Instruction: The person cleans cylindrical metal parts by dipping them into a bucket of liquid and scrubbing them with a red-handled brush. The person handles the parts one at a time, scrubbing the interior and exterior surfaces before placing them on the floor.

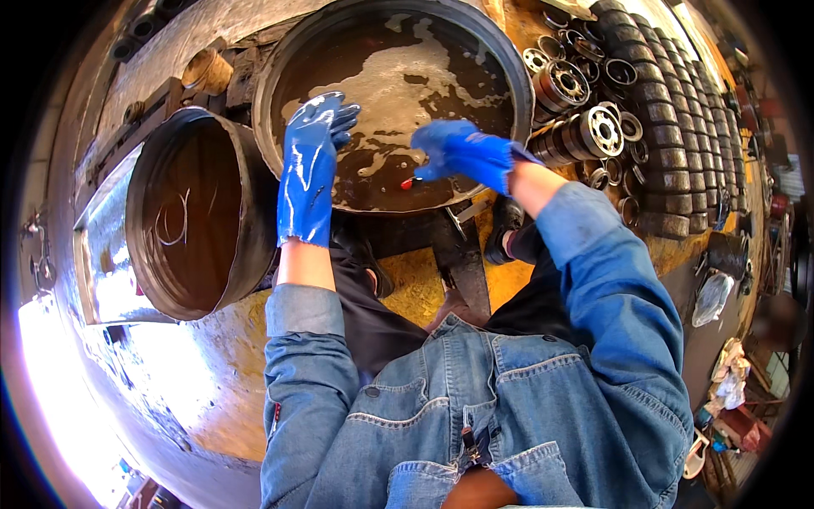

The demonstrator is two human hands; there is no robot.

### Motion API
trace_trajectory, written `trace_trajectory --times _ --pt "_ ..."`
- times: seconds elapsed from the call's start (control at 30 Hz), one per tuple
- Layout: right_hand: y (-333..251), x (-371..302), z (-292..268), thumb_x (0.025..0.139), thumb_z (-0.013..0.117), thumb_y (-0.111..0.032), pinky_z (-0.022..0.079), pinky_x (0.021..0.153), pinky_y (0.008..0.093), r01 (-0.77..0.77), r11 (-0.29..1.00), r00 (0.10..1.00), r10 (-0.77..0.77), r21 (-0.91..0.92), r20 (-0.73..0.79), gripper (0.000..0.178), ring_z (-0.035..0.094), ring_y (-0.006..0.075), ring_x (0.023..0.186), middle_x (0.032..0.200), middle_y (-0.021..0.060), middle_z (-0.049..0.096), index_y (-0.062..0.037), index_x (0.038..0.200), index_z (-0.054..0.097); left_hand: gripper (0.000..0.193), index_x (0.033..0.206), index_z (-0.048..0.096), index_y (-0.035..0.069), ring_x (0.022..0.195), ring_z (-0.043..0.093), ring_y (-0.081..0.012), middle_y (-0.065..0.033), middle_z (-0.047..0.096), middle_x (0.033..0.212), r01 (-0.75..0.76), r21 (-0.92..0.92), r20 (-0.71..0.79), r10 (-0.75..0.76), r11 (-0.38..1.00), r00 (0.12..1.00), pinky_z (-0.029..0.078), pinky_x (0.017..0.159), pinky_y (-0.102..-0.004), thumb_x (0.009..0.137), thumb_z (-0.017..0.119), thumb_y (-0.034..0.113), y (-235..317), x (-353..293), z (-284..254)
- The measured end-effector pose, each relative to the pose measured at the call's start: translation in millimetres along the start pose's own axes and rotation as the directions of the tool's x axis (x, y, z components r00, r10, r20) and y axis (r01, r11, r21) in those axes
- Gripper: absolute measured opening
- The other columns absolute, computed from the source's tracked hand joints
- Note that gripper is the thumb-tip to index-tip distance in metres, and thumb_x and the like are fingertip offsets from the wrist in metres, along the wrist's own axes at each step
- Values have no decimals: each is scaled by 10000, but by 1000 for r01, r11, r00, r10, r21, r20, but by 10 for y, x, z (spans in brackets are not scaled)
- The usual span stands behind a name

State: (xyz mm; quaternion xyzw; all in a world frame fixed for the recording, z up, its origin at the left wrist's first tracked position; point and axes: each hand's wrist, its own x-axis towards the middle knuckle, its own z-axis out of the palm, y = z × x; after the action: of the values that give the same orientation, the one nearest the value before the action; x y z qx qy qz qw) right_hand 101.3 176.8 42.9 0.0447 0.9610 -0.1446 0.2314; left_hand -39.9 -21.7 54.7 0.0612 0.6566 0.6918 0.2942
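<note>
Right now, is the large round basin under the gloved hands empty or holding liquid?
Holding liquid: brown fluid with pale foam spreads across the basin; its depth cannot be told.

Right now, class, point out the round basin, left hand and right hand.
Round basin (264,110), head view: left rim.
Left hand (313,127), head view: middle of glove.
Right hand (449,149), head view: middle of glove.

Right hand in blue rubber glove (458,151): fingers blurred. Red-tipped object (407,184) beside it: too small to identify; whether gripped, unclear. Large round dark metal basin (264,102): far rim clipped by top edge; bottom hidden under brown liquid (479,72).
</note>
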Motion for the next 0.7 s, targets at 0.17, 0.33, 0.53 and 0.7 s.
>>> trace_trajectory --times 0.17,0.33,0.53,0.7 --pt "-413 462 334 819 773 -284 576 798 460 77 937 944 42 -340 327 357 750 337 1061 1139 138 776 -103 1127 779 346 1301 677 27 918 745 -233 -183 775 1152 87 -27 -15 -87 996 996 545 677 -270 1042 639 252 20 64 15" --pt "-448 467 734 867 713 -209 553 763 444 205 829 975 -129 -520 180 232 764 307 1008 1087 78 796 -148 1059 829 373 1320 676 19 919 745 -237 -185 773 1129 33 -84 71 -27 996 997 549 678 -288 1007 674 222 -103 -18 44" --pt "-421 486 537 867 767 -249 564 790 469 104 923 972 -16 -371 233 307 757 311 1048 1098 81 775 -104 1137 783 443 1351 658 2 922 744 -227 -180 769 1135 30 137 129 -47 990 990 555 703 -293 976 704 232 -168 16 125" --pt "239 253 143 912 655 -411 593 828 448 -211 976 969 216 53 -122 309 712 371 951 1078 134 751 -129 971 767 633 1440 601 5 1059 723 -235 -175 728 1257 -2 731 186 -197 682 963 567 882 -324 892 796 253 -368 219 372"
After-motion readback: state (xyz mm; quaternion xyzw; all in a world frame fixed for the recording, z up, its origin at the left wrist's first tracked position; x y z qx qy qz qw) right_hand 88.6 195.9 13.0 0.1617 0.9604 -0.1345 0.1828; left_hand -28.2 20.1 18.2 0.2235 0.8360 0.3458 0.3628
